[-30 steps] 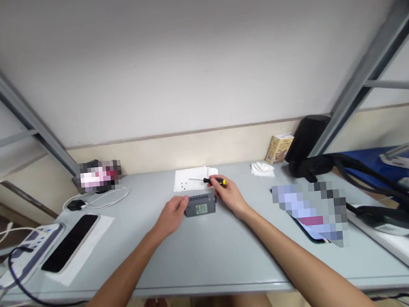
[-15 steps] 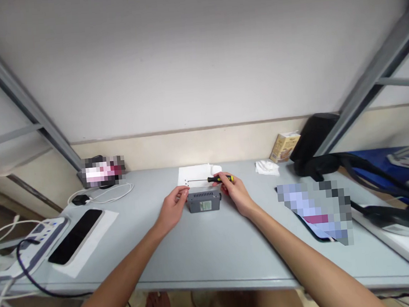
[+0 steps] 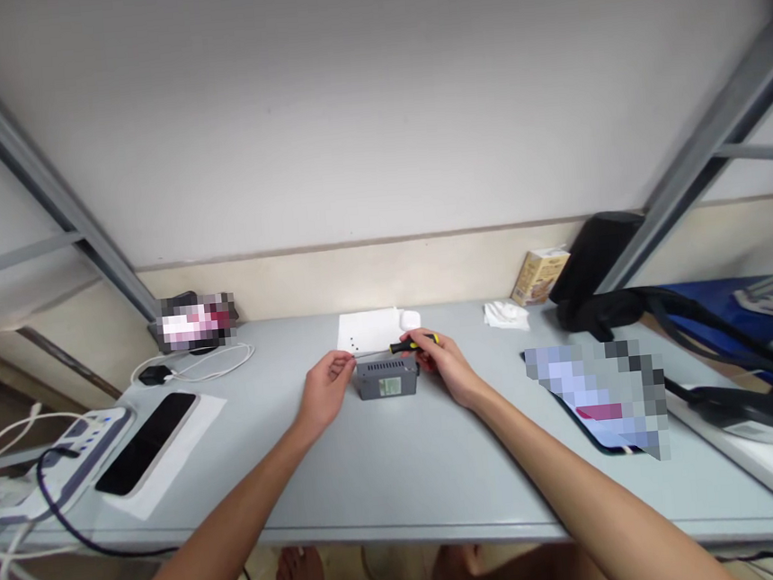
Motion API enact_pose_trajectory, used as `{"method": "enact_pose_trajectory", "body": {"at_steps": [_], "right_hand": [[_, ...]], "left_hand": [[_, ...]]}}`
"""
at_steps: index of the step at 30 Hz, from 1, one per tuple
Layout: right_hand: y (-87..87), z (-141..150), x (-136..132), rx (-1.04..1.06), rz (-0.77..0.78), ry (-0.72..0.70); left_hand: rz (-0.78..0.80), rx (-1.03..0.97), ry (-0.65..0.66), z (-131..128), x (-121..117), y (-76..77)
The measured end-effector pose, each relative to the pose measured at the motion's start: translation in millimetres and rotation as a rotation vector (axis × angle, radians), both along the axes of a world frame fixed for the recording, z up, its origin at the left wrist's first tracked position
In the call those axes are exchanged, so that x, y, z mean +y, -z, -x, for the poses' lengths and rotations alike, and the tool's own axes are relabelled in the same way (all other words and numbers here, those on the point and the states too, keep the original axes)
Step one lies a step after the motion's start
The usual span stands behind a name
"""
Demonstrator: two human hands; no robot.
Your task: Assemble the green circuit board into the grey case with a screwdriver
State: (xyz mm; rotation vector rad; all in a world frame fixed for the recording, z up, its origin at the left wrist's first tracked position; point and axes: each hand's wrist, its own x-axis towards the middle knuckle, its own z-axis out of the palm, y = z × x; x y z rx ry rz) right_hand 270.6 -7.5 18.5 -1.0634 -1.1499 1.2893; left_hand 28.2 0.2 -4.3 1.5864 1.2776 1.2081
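Note:
A small grey box-shaped device (image 3: 387, 377) with a green label on its near side lies in the middle of the grey table (image 3: 402, 469). My left hand (image 3: 326, 392) grips its left end, fingers curled at the top corner. My right hand (image 3: 444, 366) is closed on a black and yellow screwdriver (image 3: 410, 345), whose thin shaft runs left over the device's top toward my left fingertips. Just behind the device lies a white sheet of paper (image 3: 369, 329) with a few small dark screws on it.
At the left are a black phone (image 3: 144, 431) on white paper, a power strip (image 3: 50, 468) with cables, and a white cable with a black plug (image 3: 190, 368). A crumpled tissue (image 3: 505, 315), a small carton (image 3: 539, 276) and black objects (image 3: 603, 289) stand at the right.
My right hand lifted the screwdriver off the paper and brought its shaft over the device's top. My left hand moved up to the device's top left corner.

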Motion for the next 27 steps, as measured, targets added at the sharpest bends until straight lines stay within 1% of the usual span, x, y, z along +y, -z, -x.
{"method": "enact_pose_trajectory", "body": {"at_steps": [5,7,10,15,19,27], "right_hand": [[-0.4,-0.1,0.1,0.01,-0.002,-0.001],[-0.5,-0.5,0.1,0.025,0.001,-0.002],[-1.1,-1.4,-0.3,0.045,-0.005,-0.003],[-1.6,-1.7,-0.6,0.063,0.006,-0.001],[-0.2,-1.8,0.2,0.064,0.005,0.005],[-1.7,-2.4,0.7,0.091,-0.007,0.01]], "left_hand": [[0.031,-0.01,0.037,-1.2,-0.5,-2.0],[0.034,-0.01,0.032,-1.5,-0.8,-2.4],[0.012,-0.004,0.013,-1.0,-1.2,-2.7],[-0.026,0.021,0.022,0.8,-1.5,-3.6],[-0.055,0.04,-0.004,0.4,-0.8,-4.6],[0.008,0.014,0.005,0.6,2.2,-0.1]]}}
